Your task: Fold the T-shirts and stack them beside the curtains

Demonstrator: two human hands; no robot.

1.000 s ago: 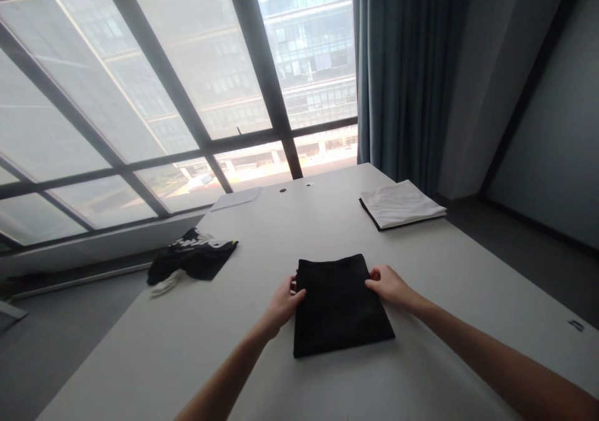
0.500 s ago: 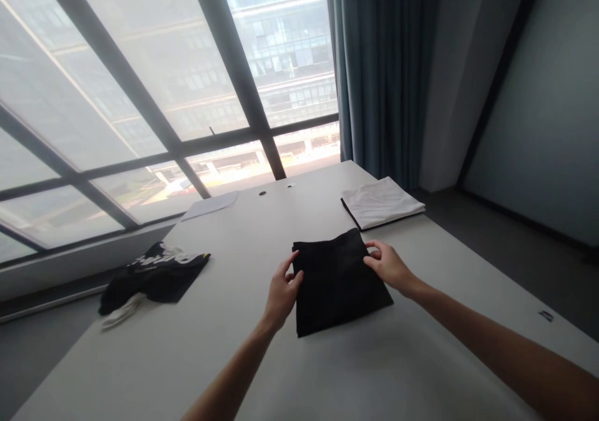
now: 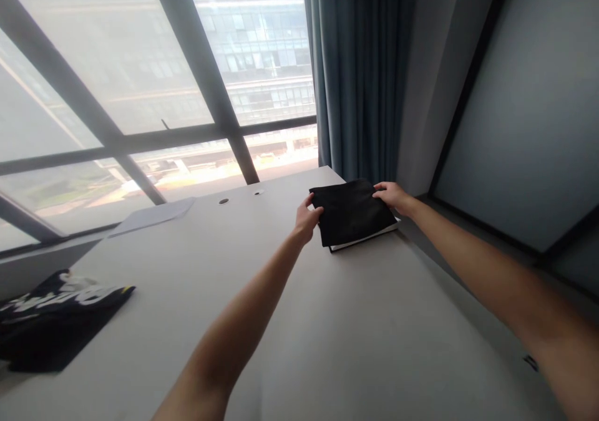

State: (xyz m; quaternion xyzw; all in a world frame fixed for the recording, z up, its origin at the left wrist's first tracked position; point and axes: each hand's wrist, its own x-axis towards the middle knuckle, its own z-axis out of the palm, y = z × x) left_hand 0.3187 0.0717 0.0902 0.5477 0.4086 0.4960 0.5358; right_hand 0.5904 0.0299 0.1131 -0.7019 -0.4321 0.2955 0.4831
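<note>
A folded black garment [image 3: 352, 212] lies on top of a folded white garment [image 3: 369, 236] at the far right corner of the white table [image 3: 299, 321]. Only a thin white edge of the lower piece shows beneath it. My left hand [image 3: 307, 217] grips the black garment's left edge, fingers curled on it. My right hand [image 3: 392, 195] holds its far right corner. Both arms are stretched far forward.
A crumpled black garment with white lettering [image 3: 56, 318] lies at the table's left edge. A sheet of paper [image 3: 152, 215] rests near the window side. Two cable holes [image 3: 223, 201] sit at the far edge. A blue curtain [image 3: 358, 72] hangs behind the corner.
Both hands lifted the folded black garment from the table's middle and carried it forward and right, onto the white folded garment. The view turned right.
</note>
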